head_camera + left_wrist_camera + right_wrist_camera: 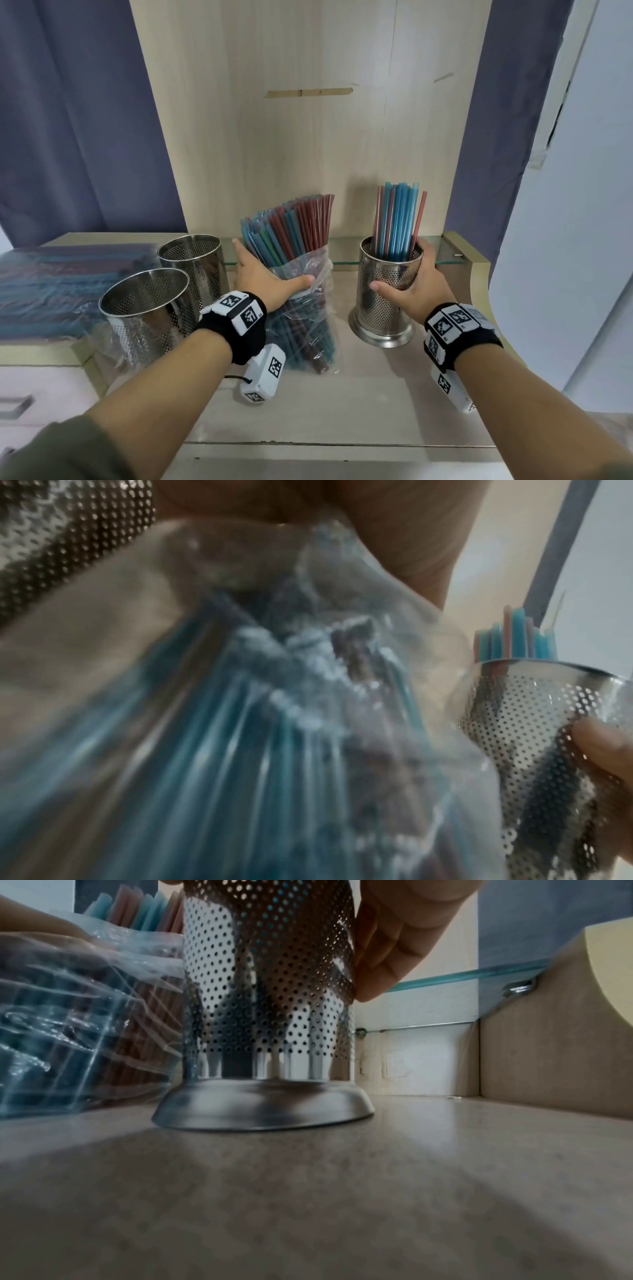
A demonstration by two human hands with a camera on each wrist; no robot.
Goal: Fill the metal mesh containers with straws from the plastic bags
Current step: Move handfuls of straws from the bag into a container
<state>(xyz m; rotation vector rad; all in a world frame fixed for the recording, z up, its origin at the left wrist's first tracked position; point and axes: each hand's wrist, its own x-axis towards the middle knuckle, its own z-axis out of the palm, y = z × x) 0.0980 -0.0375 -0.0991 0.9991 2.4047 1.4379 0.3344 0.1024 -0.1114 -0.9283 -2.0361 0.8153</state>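
Note:
A clear plastic bag (310, 329) full of blue and red straws (291, 229) stands on end at the desk's middle. My left hand (267, 277) grips it around the middle, thumb across its front. To its right stands a perforated metal container (383, 305) on a flared base, holding a bunch of blue and red straws (397, 222). My right hand (416, 284) wraps its upper wall, thumb in front and fingers behind. The left wrist view shows the bag (274, 723) close and blurred, with the container (534, 723) at right. The right wrist view shows the container (267, 1010) resting on the desk.
Two empty mesh containers (191, 263) (147, 311) stand to the left of the bag. More bagged straws (58, 284) lie flat at far left. A glass shelf (442, 253) runs along the back wall. A raised desk side (476, 274) is on the right.

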